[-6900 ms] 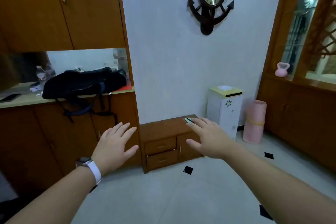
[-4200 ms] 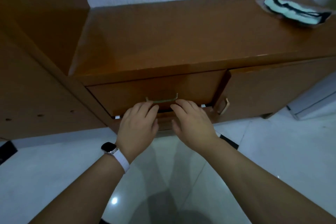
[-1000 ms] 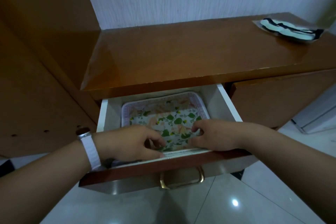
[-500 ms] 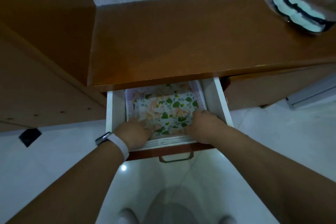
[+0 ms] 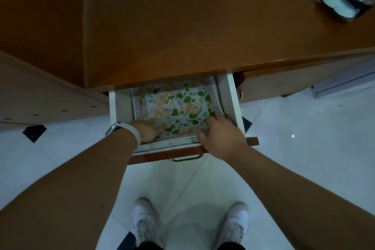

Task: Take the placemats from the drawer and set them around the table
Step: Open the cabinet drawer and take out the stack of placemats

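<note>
Both hands are down in the open drawer, closed on the near edge of the stack of placemats: the left hand at the near left corner with its fingers tucked out of sight, the right hand at the near right, thumb on the top mat. How many mats each hand has caught I cannot tell. The stack lies flat in the drawer, its far end hidden under the cabinet top. To do this well, I would get the fingers under the lowest mat, lift the near edge clear of the drawer front, then draw the stack out level so the floppy far end does not snag or spill
</note>
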`<state>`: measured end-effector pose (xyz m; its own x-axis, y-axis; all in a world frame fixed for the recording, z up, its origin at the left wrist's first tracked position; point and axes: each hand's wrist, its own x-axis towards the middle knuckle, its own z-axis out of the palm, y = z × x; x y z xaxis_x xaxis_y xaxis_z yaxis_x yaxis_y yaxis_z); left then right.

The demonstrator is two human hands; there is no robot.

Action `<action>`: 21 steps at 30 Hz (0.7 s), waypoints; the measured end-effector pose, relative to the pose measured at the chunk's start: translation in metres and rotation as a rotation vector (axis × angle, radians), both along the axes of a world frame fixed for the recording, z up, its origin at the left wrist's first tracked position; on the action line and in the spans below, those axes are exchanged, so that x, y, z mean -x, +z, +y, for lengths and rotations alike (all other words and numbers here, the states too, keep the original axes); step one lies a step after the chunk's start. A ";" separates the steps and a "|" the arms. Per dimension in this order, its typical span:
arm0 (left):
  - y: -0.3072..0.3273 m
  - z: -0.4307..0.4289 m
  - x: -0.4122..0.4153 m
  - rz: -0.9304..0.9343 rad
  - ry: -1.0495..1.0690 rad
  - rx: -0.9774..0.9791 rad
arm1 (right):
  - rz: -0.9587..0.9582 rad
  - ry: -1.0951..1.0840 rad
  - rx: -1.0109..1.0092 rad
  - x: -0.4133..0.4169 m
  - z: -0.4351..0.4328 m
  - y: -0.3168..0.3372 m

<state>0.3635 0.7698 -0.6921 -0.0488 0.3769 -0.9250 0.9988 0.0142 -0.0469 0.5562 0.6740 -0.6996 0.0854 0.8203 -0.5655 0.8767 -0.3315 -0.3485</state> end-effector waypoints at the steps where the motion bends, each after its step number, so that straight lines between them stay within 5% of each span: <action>1: -0.002 0.001 0.001 0.011 -0.027 0.007 | -0.006 -0.003 -0.023 0.000 -0.001 0.000; 5: -0.011 -0.009 0.012 0.006 -0.024 -0.140 | 0.004 -0.008 -0.034 0.001 0.001 -0.001; 8: -0.022 -0.021 0.023 -0.002 0.199 -0.425 | 0.016 -0.010 -0.020 0.000 0.007 -0.002; 12: -0.025 -0.025 0.032 -0.291 0.537 -0.683 | 0.005 -0.011 -0.006 0.000 0.009 -0.003; 17: -0.012 -0.025 0.030 -0.442 0.856 -0.750 | -0.018 -0.024 -0.058 0.001 0.007 -0.005; 21: -0.012 -0.026 0.023 -0.481 1.141 -0.615 | -0.024 -0.035 -0.096 0.002 0.006 -0.004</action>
